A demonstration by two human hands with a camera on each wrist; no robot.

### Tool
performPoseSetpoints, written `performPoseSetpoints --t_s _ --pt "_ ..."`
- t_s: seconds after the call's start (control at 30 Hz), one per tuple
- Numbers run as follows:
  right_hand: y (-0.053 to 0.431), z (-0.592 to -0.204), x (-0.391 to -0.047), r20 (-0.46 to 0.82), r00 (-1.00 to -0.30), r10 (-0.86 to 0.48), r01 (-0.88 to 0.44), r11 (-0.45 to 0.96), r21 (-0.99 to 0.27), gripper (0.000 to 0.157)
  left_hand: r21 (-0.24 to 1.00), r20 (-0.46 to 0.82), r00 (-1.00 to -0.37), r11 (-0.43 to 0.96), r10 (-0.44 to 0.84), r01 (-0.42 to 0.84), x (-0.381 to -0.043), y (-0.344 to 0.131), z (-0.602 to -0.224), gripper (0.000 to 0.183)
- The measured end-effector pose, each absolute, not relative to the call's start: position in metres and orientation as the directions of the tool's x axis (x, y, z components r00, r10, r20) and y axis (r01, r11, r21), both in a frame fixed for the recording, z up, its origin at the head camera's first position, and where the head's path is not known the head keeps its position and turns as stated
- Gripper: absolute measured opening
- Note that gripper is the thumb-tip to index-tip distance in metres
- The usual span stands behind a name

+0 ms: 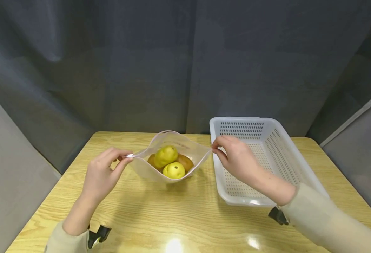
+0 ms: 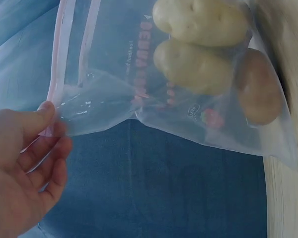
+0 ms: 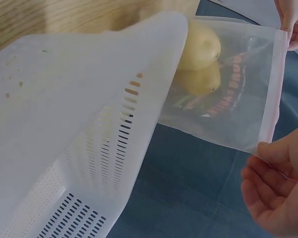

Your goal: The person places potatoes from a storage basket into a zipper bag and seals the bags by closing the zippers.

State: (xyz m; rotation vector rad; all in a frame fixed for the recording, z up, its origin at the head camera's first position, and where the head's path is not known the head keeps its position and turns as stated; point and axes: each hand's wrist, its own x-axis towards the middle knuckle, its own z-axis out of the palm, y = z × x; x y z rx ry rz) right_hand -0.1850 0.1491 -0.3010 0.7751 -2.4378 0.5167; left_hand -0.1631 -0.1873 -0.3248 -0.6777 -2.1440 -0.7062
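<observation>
A translucent zip bag [image 1: 147,172] with a pink-edged mouth hangs spread between both hands, its mouth gaping upward. Inside are two yellow-green fruits [image 1: 174,170], one above the other, with brown rounded pieces [image 1: 185,162] beside and under them; their exact kind is unclear. My left hand [image 1: 101,174] pinches the bag's left corner at the small white slider [image 1: 130,155]. At the opposite corner, thumb and fingertips of my right hand [image 1: 239,160] pinch the bag's edge. Red print [image 2: 141,59] shows through the bag in the left wrist view.
A white perforated plastic basket [image 1: 251,201] stands on the wooden table [image 1: 172,214] to the bag's right, under my right forearm. Dark curtain [image 1: 150,70] hangs behind the table's far edge. Grey panels [image 1: 11,168] flank both sides.
</observation>
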Motion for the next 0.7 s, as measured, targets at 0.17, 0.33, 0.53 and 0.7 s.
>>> performPoseSetpoints --t_s 0.17,0.33,0.53,0.7 --pt "0.155 -0.297 -0.185 0.568 -0.729 -0.381 -0.59 0.771 -0.24 0.01 0.293 0.791 -0.58 0.713 0.194 0.637 -0.165 -0.187 -0.319 0.018" --pt "0.162 -0.294 -0.187 0.621 -0.702 -0.349 -0.599 0.761 -0.249 0.013 0.312 0.809 -0.567 0.704 0.156 0.639 -0.169 -0.186 -0.312 0.018" --pt "0.164 -0.29 -0.187 0.664 -0.669 -0.335 -0.613 0.754 -0.237 0.012 0.332 0.822 -0.556 0.69 0.123 0.643 -0.173 -0.186 -0.306 0.016" --pt "0.168 -0.287 -0.186 0.676 -0.664 -0.318 -0.607 0.758 -0.239 0.011 0.363 0.825 -0.559 0.686 0.076 0.63 -0.175 -0.187 -0.3 0.015"
